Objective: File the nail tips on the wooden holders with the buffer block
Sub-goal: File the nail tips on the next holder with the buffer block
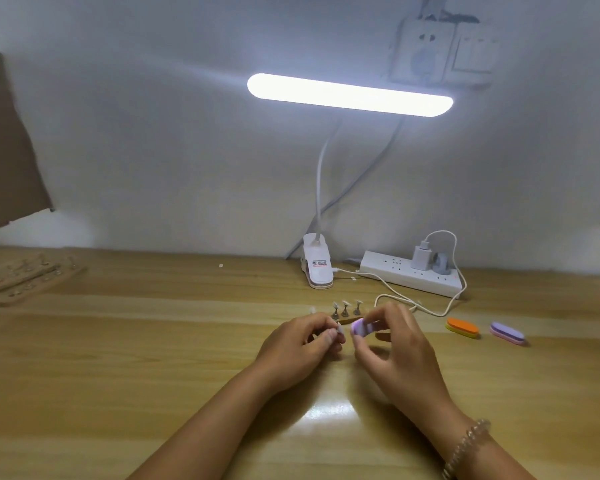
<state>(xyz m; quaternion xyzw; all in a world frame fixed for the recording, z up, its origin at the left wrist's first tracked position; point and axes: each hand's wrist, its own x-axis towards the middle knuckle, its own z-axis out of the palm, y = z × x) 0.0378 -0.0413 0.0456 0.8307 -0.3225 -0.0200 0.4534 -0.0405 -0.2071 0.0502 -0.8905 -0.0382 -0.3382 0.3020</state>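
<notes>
Buffer block point(361, 329) in right hand point(392, 344): lilac with a white layer.
Nail tip point(339, 330) at left hand point(298, 344): pale, whitish.
Tabletop point(153, 358): yellow-brown wood grain.
Layered block point(462, 328) right of right hand: orange over yellow.
Outer block point(507, 333) farther right: lilac over pink.
Lamp point(317, 268), power strip point(409, 277) beyond hands: white.

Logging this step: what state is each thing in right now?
Lamp: on.
Left hand: pinches a nail tip.
Right hand: grips the buffer.
Holder: three tips upright.
Orange block: lying on table.
Purple block: lying on table.
Charger: plugged into strip.
</notes>
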